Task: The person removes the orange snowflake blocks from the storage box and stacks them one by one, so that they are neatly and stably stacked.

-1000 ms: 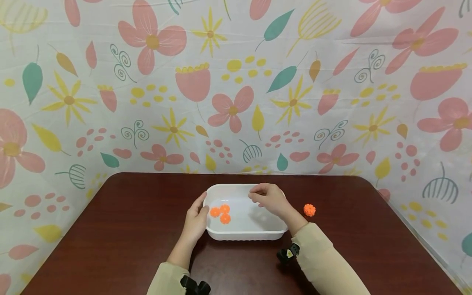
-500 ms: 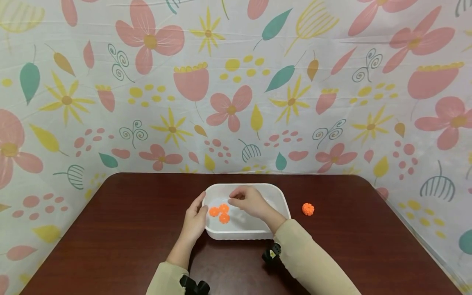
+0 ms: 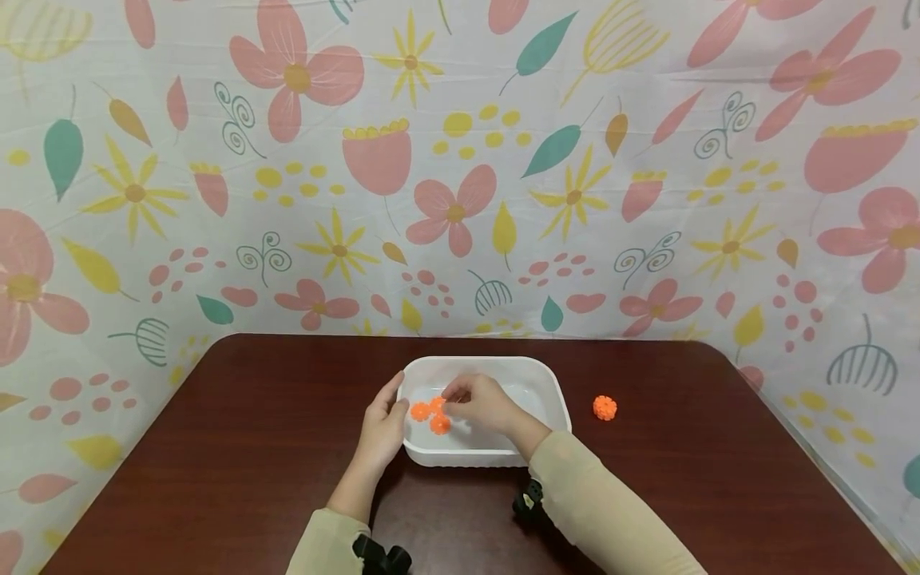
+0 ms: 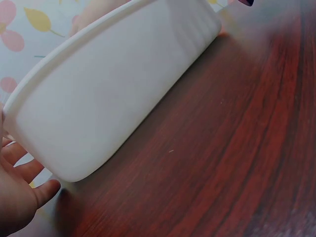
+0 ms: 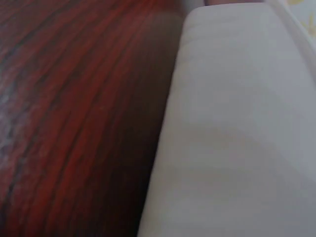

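Observation:
A white plastic tray (image 3: 503, 458) sits on the table in the head view, with three small orange flower-shaped pieces in its left part. My left hand (image 3: 381, 423) touches the tray's left end with fairly straight fingers. In the left wrist view its thumb (image 4: 48, 191) lies by the tray's lower corner. My right hand (image 3: 485, 406) reaches inside, its bent fingertips right at the upper right orange piece (image 3: 435, 403); I cannot tell whether they pinch it. The other orange pieces, one on the left (image 3: 420, 411) and one in front (image 3: 440, 424), lie close beside it.
An orange ball of knobbly pieces (image 3: 604, 408) lies on the dark brown table (image 3: 683, 447) to the tray's right. Behind the table hangs a flower-patterned cloth (image 3: 460, 160). In the right wrist view the tray's front wall (image 5: 237, 123) fills the right half.
My right hand has moved left and then down inside the tray, reaching the orange pieces. The left hand stays at the tray's left end.

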Available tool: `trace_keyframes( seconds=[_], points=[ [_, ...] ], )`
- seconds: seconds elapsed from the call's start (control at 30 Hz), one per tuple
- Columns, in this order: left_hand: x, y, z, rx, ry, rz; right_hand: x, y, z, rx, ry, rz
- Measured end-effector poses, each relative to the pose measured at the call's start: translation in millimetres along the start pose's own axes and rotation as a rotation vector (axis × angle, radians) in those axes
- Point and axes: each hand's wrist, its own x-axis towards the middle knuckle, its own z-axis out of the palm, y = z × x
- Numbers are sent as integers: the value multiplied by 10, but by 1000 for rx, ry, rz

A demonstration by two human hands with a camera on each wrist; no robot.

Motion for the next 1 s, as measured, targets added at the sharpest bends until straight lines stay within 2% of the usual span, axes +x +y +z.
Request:
trace_keyframes(
  seconds=[0.23,0.4,0.5,0.57,0.8,1.0],
  points=[
    [2,0,-3,13,0,1,-12,30,34,-65,-85,-43],
    [-5,12,4,16,3,-1,-14,21,30,-93,-164,-15],
    [-7,3,10,47,14,27,-6,35,34,-114,-197,-11],
    [-5,-4,14,54,18,43,-7,40,36,-124,-209,-13],
    [4,-6,13,19,14,11,-11,47,62,-146,-224,-19],
    [-1,-1,16,4,11,4,11,65,95,-206,-229,-28]
  ],
)
